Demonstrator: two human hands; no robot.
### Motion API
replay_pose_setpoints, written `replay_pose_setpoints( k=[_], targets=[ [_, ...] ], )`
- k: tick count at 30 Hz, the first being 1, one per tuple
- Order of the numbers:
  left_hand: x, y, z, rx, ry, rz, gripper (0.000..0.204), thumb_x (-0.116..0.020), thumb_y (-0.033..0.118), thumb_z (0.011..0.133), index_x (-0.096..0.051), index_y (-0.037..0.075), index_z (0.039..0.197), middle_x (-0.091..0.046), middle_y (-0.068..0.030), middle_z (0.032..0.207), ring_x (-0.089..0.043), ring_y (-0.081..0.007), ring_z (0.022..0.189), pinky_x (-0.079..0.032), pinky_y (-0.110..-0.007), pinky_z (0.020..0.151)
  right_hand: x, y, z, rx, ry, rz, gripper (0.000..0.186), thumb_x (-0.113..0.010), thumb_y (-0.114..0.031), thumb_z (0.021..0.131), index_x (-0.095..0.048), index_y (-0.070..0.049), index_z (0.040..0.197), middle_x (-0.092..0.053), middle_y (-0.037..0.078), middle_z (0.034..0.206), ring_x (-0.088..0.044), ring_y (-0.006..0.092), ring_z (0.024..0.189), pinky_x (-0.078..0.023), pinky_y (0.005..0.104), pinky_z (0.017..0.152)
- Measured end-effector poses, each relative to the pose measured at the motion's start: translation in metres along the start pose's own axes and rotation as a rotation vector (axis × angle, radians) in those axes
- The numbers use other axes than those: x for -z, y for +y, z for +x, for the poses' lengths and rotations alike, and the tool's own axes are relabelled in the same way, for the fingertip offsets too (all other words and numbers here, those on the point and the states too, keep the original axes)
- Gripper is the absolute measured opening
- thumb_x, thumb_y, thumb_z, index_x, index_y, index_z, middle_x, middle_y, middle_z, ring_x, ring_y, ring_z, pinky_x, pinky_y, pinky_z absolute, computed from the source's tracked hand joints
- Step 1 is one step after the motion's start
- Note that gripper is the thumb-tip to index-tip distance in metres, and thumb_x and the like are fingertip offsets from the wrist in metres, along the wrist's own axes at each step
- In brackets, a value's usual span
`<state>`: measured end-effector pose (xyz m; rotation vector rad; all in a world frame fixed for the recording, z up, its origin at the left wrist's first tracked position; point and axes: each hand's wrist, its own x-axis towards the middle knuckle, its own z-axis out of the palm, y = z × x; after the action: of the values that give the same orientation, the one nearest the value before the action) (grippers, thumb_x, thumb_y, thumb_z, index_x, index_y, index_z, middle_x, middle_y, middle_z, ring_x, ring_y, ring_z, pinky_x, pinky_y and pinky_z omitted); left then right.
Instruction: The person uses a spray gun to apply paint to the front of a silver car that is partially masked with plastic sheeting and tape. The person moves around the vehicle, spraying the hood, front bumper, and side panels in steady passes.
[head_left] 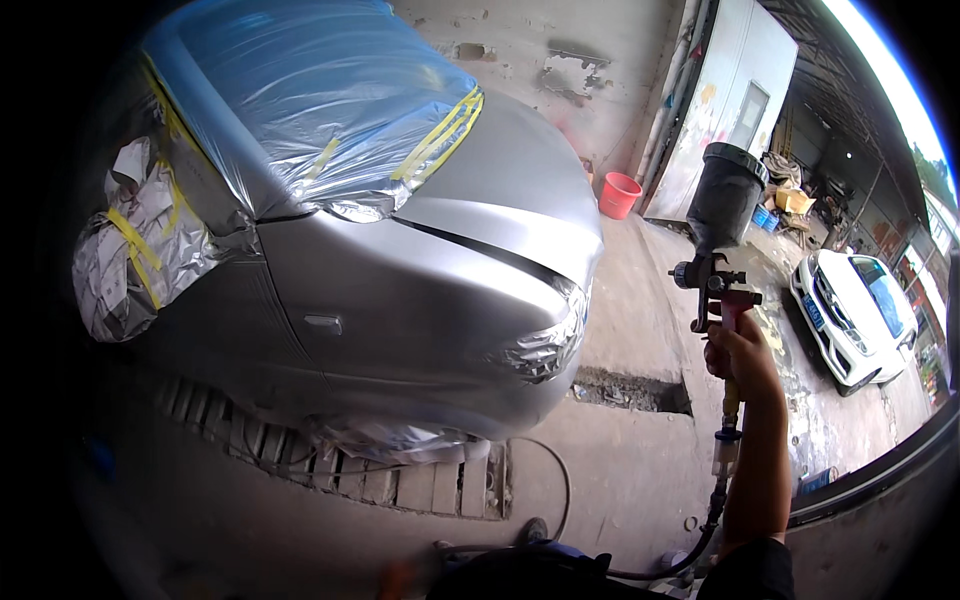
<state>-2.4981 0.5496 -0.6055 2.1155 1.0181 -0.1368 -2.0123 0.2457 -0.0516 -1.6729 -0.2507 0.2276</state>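
Observation:
My right hand (733,348) grips a spray gun (724,285) upright by its handle, with a dark cup (728,195) on top and an air hose (713,515) running down from it. The gun is right of a silver car (420,300), whose glass is covered in blue film (300,90) held by yellow tape. Crumpled masking (150,260) hangs on its side mirror area, and wrinkled film (540,340) covers the lamp. A blurred skin-coloured shape at the lower edge seems to be my left hand (398,575); its fingers cannot be made out.
A red bucket (620,195) stands by a pale door (725,100), near piled clutter (790,205). A white car (850,315) is parked at right. A floor grate (420,490) lies under the silver car, a rough pit (630,393) beyond it, and a hose (565,470) crosses the floor.

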Motion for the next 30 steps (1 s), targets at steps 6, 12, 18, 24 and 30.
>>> replay_pose_setpoints(
  k=[6, 12, 18, 24, 30],
  targets=[
    [0.013, 0.022, -0.002, 0.045, -0.043, -0.049, 0.019, -0.069, 0.024, 0.072, -0.066, 0.008, 0.083, -0.064, -0.0152, 0.076, -0.064, -0.0323, 0.075, -0.050, -0.040, 0.069, -0.091, -0.065, -0.010, 0.133, -0.154, -0.112, 0.024, -0.053, -0.006, 0.086, -0.048, 0.000, 0.108, -0.055, 0.006, 0.072, -0.051, 0.0115, 0.053, -0.042, 0.0250, 0.046],
    [0.036, -0.031, -0.014, 0.009, 0.008, -0.084, 0.022, -0.068, 0.027, 0.073, -0.066, 0.008, 0.083, -0.064, -0.0150, 0.076, -0.064, -0.0327, 0.075, -0.049, -0.041, 0.068, -0.177, -0.108, -0.019, 0.228, -0.295, -0.076, 0.018, -0.055, -0.008, 0.085, -0.051, 0.001, 0.100, -0.055, 0.006, 0.068, -0.054, 0.0120, 0.054, -0.043, 0.0240, 0.047],
    [0.051, -0.060, -0.034, 0.043, -0.022, -0.046, 0.029, -0.067, 0.033, 0.075, -0.066, 0.006, 0.084, -0.064, -0.0159, 0.076, -0.063, -0.0345, 0.076, -0.048, -0.044, 0.068, -0.212, -0.125, -0.022, 0.279, -0.508, 0.173, 0.017, -0.055, -0.007, 0.085, -0.052, 0.001, 0.100, -0.057, 0.007, 0.070, -0.057, 0.0121, 0.057, -0.045, 0.0235, 0.048],
    [0.055, -0.052, -0.044, 0.127, -0.020, -0.051, 0.028, -0.067, 0.032, 0.076, -0.065, 0.005, 0.081, -0.063, -0.0175, 0.075, -0.062, -0.0361, 0.075, -0.048, -0.043, 0.068, -0.194, -0.108, -0.023, 0.184, -0.353, 0.142, 0.020, -0.055, -0.005, 0.085, -0.053, 0.004, 0.102, -0.057, 0.007, 0.071, -0.056, 0.0119, 0.057, -0.045, 0.0245, 0.047],
    [0.048, -0.045, -0.026, 0.052, -0.077, -0.029, 0.025, -0.066, 0.030, 0.076, -0.065, 0.005, 0.080, -0.062, -0.0181, 0.073, -0.062, -0.0364, 0.074, -0.048, -0.043, 0.067, -0.113, -0.063, -0.026, 0.069, -0.242, 0.127, 0.031, -0.054, -0.004, 0.085, -0.047, 0.004, 0.113, -0.063, 0.013, 0.090, -0.055, 0.0113, 0.058, -0.044, 0.0237, 0.046]
  ],
)
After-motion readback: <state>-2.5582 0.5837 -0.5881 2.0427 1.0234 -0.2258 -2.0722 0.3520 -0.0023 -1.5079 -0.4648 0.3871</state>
